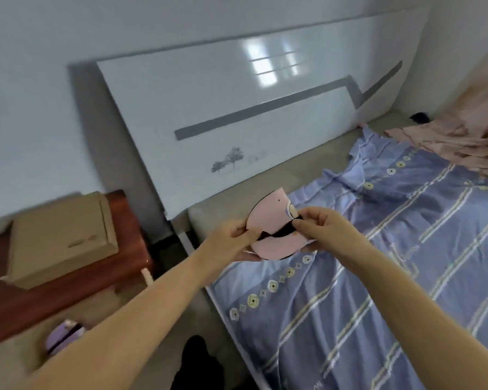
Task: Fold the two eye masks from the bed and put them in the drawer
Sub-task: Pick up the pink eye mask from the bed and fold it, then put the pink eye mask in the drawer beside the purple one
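Note:
A pink eye mask (271, 218) with a black edge and black strap is folded over and held in the air above the bed's near corner. My left hand (231, 240) pinches its left side and the strap end. My right hand (318, 223) grips its right side, with the black strap stretched between both hands. A purple eye mask (64, 334) lies low at the left inside the open drawer (17, 358) of the brown bedside cabinet (77, 280), partly hidden by my left forearm.
A cardboard box (60, 237) rests on the cabinet top. The bed carries a blue striped sheet (378, 263) and a bunched pink blanket (468, 142) at the far right. A glossy white headboard (237, 108) stands behind. A dark object (192, 361) lies on the floor.

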A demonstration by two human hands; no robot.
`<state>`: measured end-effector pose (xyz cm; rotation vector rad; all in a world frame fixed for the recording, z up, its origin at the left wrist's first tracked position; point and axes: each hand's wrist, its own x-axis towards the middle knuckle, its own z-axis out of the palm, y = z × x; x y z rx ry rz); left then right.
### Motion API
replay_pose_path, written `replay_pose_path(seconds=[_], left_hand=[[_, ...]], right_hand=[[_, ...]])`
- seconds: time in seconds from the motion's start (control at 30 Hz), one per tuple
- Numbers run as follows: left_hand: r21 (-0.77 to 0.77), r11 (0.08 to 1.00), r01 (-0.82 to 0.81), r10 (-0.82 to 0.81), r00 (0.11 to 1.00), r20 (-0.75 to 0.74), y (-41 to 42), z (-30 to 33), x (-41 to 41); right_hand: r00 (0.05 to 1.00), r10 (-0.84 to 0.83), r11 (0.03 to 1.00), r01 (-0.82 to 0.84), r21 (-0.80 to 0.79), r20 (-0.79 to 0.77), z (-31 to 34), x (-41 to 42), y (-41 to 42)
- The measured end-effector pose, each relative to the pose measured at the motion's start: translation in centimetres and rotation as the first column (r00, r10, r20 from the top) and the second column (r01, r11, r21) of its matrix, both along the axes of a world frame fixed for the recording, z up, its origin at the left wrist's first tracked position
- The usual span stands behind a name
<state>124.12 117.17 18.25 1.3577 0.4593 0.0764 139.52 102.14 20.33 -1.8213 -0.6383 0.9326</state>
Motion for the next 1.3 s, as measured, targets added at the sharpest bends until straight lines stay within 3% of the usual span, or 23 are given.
replay_pose_path(seconds=[0.1,0.17,0.37,0.5,0.63,0.83,0.97,1.07,1.2,1.3], left_hand=[[0.235,0.948,-0.214,0.235,0.97,-0.068,2.6,-2.8,-5.2],[0.315,0.911,-0.266,0.326,0.932,-0.157,4.5,-4.5,-8.8],[0.126,0.916,-0.382,0.401,0.843,-0.359,9.1,-11.1,-18.8],[0.174,0.886,-0.429,0.457,0.748,-0.481,13.5,-16.2,-23.9],[0.209,0.892,-0.4,0.439,0.662,-0.607,17.6,-21.8,-28.0],[0.219,0.93,-0.295,0.358,0.595,-0.72,21.6,-32.1,-30.9],[0.294,0.855,-0.427,0.496,0.507,-0.705,23.5,-38.9,-30.3],[0.409,0.823,-0.394,0.556,0.417,-0.719,24.4,-42.8,-29.5],[0.355,0.825,-0.439,0.535,0.407,-0.74,23.2,-44.6,-29.6],[0.294,0.783,-0.548,0.569,0.441,-0.694,22.1,-42.3,-30.9]], right_hand=[[0.985,0.17,0.982,-0.168,-0.08,0.008,-2.8,-3.4,5.3],[0.962,0.271,0.954,-0.267,-0.139,0.018,-4.7,-6.4,8.5],[0.886,0.458,0.844,-0.41,-0.346,0.067,-11.4,-15.3,16.6],[0.871,0.49,0.784,-0.423,-0.455,0.033,-17.1,-20.7,21.4],[0.867,0.496,0.723,-0.441,-0.532,-0.045,-23.1,-26.1,25.6],[0.901,0.432,0.71,-0.37,-0.599,-0.045,-33.3,-30.5,30.8],[0.915,0.4,0.692,-0.331,-0.641,-0.04,-40.3,-31.5,33.3],[0.891,0.455,0.657,-0.339,-0.674,-0.004,-44.5,-32.0,34.9],[0.895,0.447,0.646,-0.334,-0.686,-0.015,-46.2,-32.4,34.1],[0.966,0.248,0.735,-0.237,-0.635,-0.073,-44.0,-32.9,31.8]])
